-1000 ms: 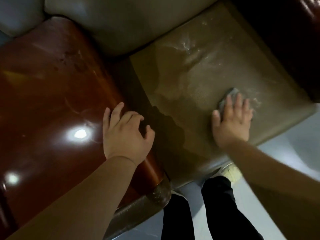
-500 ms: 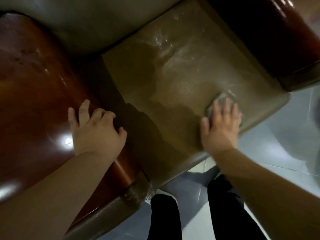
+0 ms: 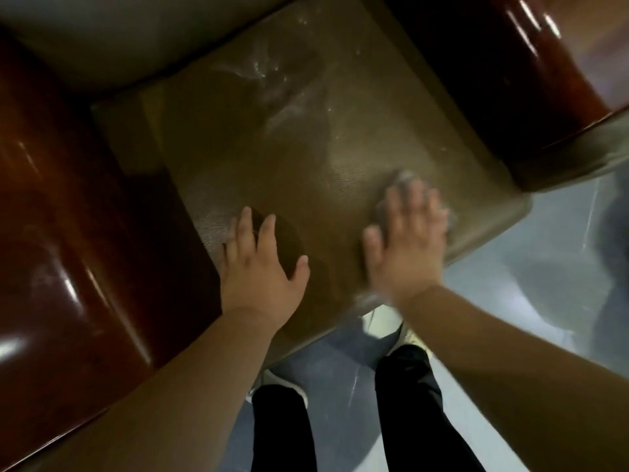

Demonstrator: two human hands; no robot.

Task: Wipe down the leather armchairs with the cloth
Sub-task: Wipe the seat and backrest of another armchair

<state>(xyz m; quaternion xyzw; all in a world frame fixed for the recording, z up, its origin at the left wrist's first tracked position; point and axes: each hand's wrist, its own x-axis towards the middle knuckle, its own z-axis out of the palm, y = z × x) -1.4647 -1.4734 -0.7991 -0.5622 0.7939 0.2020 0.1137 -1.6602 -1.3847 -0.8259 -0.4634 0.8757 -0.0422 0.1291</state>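
Observation:
The olive-brown leather seat cushion (image 3: 306,137) of the armchair fills the middle of the head view, with wet streaks near its back. My right hand (image 3: 406,247) lies flat with straight fingers, pressing a small grey cloth (image 3: 405,177) onto the seat near its front right corner; only the cloth's edge shows past my fingertips. My left hand (image 3: 263,267) hovers or rests with spread, relaxed fingers over the seat's front left part, holding nothing.
A glossy red-brown wooden armrest (image 3: 78,233) stands at the left, another armrest (image 3: 483,80) at the upper right. The pale backrest cushion (image 3: 119,35) is at the top. Below are my dark trouser legs (image 3: 408,413) and the grey floor (image 3: 527,284).
My left hand has come off the left armrest and moved right over the seat. My right hand with the cloth has slid slightly along the seat's front; the camera view shifted right.

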